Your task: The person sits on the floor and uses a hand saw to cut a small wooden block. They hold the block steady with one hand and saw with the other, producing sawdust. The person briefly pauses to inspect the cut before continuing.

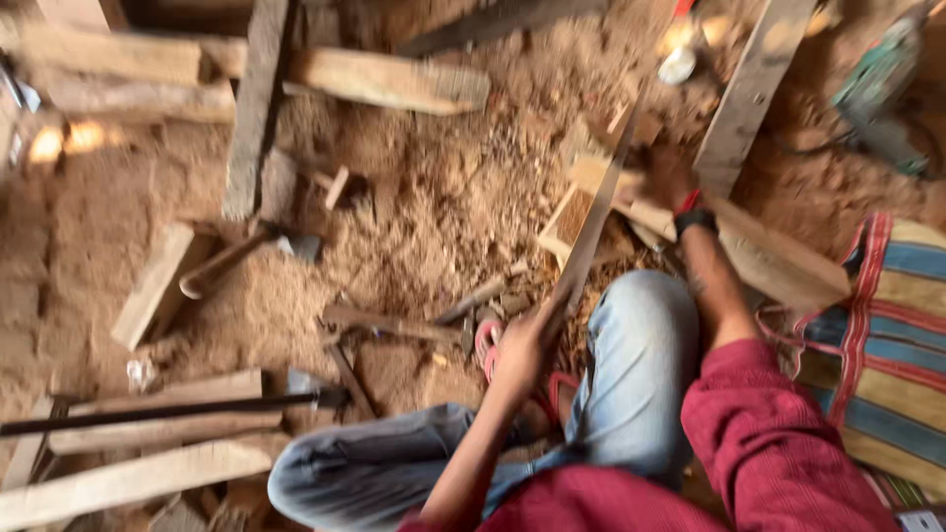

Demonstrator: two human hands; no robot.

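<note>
I sit on a sawdust floor with my knees in blue jeans (631, 374). My left hand (527, 345) is closed around the lower end of a long thin blade (601, 202), which slants up and to the right. My right hand (668, 180), with a black band at the wrist, holds down a pale wooden piece (596, 177) next to the blade. That piece lies among small wood offcuts and a flat board (769, 261). The frame is blurred, so the blade's edge and my right fingers are unclear.
A hammer-like tool (246, 254) lies to the left on the sawdust. Planks (158, 429) and a dark rod (168, 412) lie at the lower left, more timber (389, 81) at the top. A green power tool (877, 84) sits top right, striped cloth (892, 335) at right.
</note>
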